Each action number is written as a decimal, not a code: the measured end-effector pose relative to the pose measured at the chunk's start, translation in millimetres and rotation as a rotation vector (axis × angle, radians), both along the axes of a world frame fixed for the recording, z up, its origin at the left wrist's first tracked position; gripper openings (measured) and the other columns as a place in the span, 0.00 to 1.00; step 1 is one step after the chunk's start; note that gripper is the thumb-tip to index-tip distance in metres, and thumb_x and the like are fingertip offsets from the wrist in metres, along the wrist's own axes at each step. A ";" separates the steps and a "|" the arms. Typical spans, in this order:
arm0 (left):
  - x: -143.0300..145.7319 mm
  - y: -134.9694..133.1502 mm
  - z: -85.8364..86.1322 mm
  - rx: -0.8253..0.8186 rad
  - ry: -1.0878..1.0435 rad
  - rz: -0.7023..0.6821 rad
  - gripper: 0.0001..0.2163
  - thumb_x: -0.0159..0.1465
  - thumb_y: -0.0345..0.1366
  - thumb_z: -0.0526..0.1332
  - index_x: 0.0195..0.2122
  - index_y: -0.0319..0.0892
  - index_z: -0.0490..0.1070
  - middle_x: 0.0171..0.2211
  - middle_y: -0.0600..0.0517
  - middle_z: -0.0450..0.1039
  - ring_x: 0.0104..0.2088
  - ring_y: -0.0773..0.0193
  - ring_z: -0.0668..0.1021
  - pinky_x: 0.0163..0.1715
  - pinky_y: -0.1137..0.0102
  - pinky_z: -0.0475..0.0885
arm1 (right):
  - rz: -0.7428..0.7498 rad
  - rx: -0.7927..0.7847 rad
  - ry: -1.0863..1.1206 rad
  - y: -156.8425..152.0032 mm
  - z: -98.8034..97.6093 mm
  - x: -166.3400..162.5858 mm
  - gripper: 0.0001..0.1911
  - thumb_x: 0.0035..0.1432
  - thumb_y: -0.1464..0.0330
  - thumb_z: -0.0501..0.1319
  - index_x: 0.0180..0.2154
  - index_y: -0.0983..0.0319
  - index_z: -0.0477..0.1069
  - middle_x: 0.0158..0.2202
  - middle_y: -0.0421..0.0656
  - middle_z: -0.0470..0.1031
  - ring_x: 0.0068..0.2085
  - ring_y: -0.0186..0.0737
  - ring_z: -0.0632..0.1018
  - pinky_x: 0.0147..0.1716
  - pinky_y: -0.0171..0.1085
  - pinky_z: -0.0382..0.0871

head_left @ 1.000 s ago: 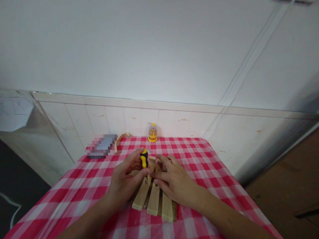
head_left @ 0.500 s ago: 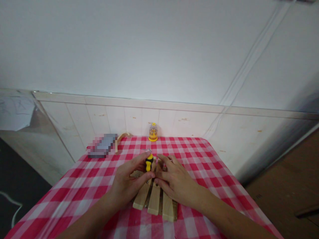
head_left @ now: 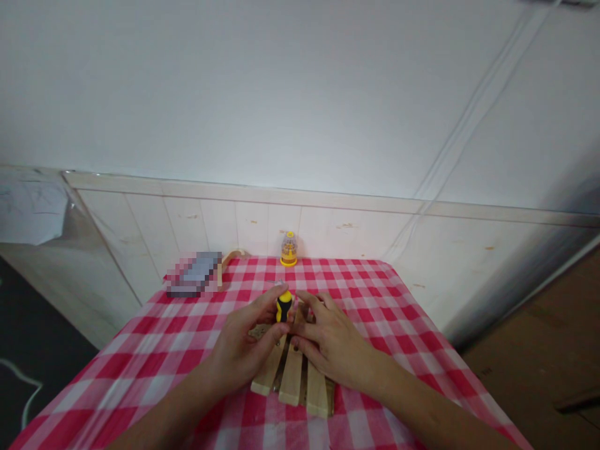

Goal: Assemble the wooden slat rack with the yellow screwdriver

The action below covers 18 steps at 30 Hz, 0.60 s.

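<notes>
A small screwdriver with a yellow and black handle stands nearly upright on a wooden slat assembly that lies on the red and white checked tablecloth. My left hand pinches the handle between thumb and fingers. My right hand lies flat on the slats just right of the screwdriver, fingers stretched out and pressing the wood down. The screwdriver's tip is hidden between my hands.
At the table's far edge a yellow-based clear bit holder stands against the white panelled wall. A blurred grey object and a curved wooden piece lie at the far left. The floor drops away right of the table.
The screwdriver handle and my left hand's fingers have shifted slightly to the right and the handle has turned a little. My right hand stays flat on the slats.
</notes>
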<state>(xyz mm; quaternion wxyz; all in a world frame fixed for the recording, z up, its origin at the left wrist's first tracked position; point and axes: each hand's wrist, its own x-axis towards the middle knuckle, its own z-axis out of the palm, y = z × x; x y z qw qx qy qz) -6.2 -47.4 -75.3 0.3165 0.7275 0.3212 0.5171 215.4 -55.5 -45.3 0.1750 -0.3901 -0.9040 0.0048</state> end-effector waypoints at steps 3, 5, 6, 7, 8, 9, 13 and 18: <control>-0.8 -0.8 1.3 -0.016 0.000 -0.022 0.25 0.70 0.34 0.63 0.67 0.50 0.65 0.52 0.47 0.82 0.52 0.55 0.84 0.51 0.65 0.81 | 0.003 -0.002 0.006 0.6 -1.8 0.5 0.13 0.69 0.66 0.62 0.53 0.51 0.78 0.66 0.48 0.62 0.61 0.55 0.66 0.59 0.55 0.68; -1.0 -1.2 1.8 -0.026 -0.007 -0.041 0.25 0.71 0.34 0.62 0.69 0.50 0.63 0.53 0.47 0.82 0.52 0.55 0.84 0.51 0.64 0.80 | 0.004 0.002 0.011 0.8 -3.0 0.9 0.14 0.69 0.66 0.62 0.55 0.50 0.78 0.67 0.47 0.62 0.62 0.54 0.65 0.60 0.55 0.68; -0.9 -1.3 1.9 -0.034 -0.012 -0.053 0.26 0.71 0.33 0.61 0.69 0.51 0.62 0.53 0.46 0.82 0.51 0.56 0.84 0.51 0.64 0.80 | 0.003 0.006 0.013 0.9 -3.4 1.0 0.15 0.70 0.66 0.61 0.55 0.50 0.77 0.67 0.47 0.62 0.62 0.54 0.65 0.60 0.55 0.68; -0.8 -1.4 1.8 -0.045 -0.019 -0.064 0.26 0.71 0.33 0.60 0.70 0.50 0.61 0.54 0.46 0.81 0.51 0.56 0.84 0.51 0.63 0.80 | 0.002 0.009 0.013 0.9 -3.5 1.0 0.15 0.70 0.66 0.61 0.55 0.50 0.77 0.67 0.47 0.61 0.62 0.54 0.65 0.60 0.55 0.67; -0.6 -1.3 1.5 -0.055 -0.028 -0.072 0.27 0.72 0.33 0.60 0.71 0.50 0.60 0.54 0.45 0.81 0.51 0.56 0.84 0.52 0.62 0.80 | 0.002 0.012 0.011 0.9 -3.4 1.0 0.15 0.70 0.66 0.61 0.55 0.51 0.77 0.68 0.47 0.61 0.62 0.54 0.65 0.61 0.55 0.67; -0.4 -1.2 1.1 -0.063 -0.037 -0.076 0.27 0.72 0.33 0.60 0.71 0.50 0.59 0.54 0.44 0.81 0.51 0.55 0.84 0.51 0.62 0.80 | 0.003 0.013 0.008 0.9 -3.1 1.0 0.15 0.70 0.66 0.61 0.55 0.51 0.78 0.68 0.47 0.61 0.62 0.54 0.65 0.61 0.55 0.67; 0.4 -0.2 -0.8 -0.023 -0.060 -0.024 0.25 0.68 0.33 0.64 0.66 0.50 0.67 0.52 0.46 0.82 0.49 0.55 0.85 0.49 0.64 0.82 | 0.003 0.002 0.002 0.2 -0.7 0.4 0.13 0.69 0.66 0.62 0.53 0.52 0.79 0.66 0.48 0.63 0.61 0.54 0.66 0.60 0.56 0.67; 0.7 1.3 -2.3 0.040 -0.044 0.066 0.25 0.63 0.32 0.69 0.62 0.50 0.72 0.47 0.49 0.84 0.41 0.59 0.86 0.43 0.67 0.83 | -0.005 -0.005 -0.005 -0.3 0.3 -0.1 0.12 0.69 0.66 0.62 0.52 0.52 0.79 0.66 0.49 0.63 0.61 0.56 0.66 0.59 0.57 0.69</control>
